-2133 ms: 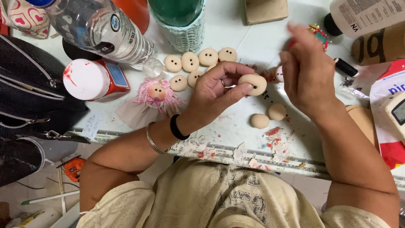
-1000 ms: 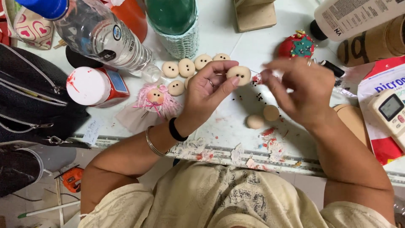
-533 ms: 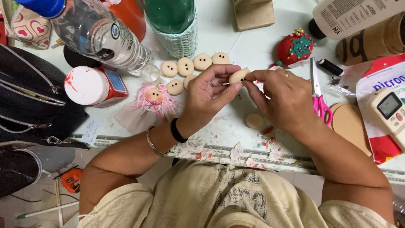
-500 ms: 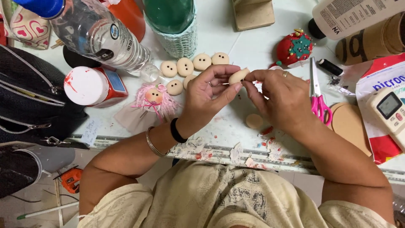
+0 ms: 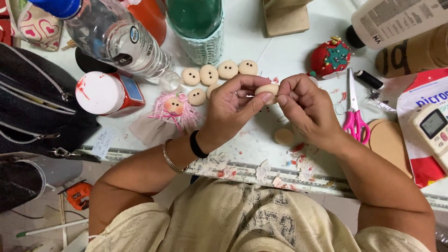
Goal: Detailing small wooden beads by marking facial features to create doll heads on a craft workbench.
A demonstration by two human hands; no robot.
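My left hand [image 5: 233, 105] pinches a small beige doll head [image 5: 267, 88] above the white table [image 5: 284, 51]. My right hand [image 5: 305, 109] meets it from the right, its fingertips pressed against the same head; whether it holds a needle I cannot tell. Several more beige doll heads [image 5: 219, 72] with dot eyes lie in a row just beyond my left hand. One plain beige disc [image 5: 283, 136] lies under my right hand. A small doll with pink hair [image 5: 170, 109] lies left of my left wrist.
Pink-handled scissors [image 5: 354, 116] and a red pincushion [image 5: 331, 56] lie right of my hands. A clear water bottle [image 5: 116, 39], a green bottle in a crocheted sleeve [image 5: 198, 28], a white-lidded jar [image 5: 105, 93], a black bag [image 5: 37, 116] and a remote control [image 5: 434, 128] crowd the table.
My hands have come together on the doll head, from the right hand raised apart earlier, and both have moved slightly toward the row of heads.
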